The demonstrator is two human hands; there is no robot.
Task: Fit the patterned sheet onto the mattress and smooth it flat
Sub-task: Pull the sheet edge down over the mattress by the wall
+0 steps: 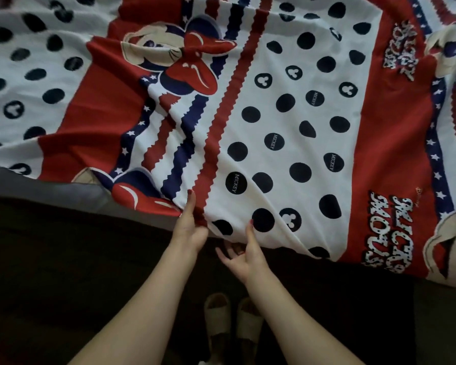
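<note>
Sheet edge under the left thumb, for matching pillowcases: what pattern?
Red zigzag-edged stripe on white, head view.

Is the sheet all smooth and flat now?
No, the patterned sheet has folds bunched near the left hand at its edge.

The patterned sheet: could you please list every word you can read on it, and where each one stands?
"MICKEY": in white on several dark dots of the patterned sheet, for one this dot.
"MICKEY MOUSE": large spotted lettering on the red band, seen upside down.
Small script above it: too faint to read.
</note>
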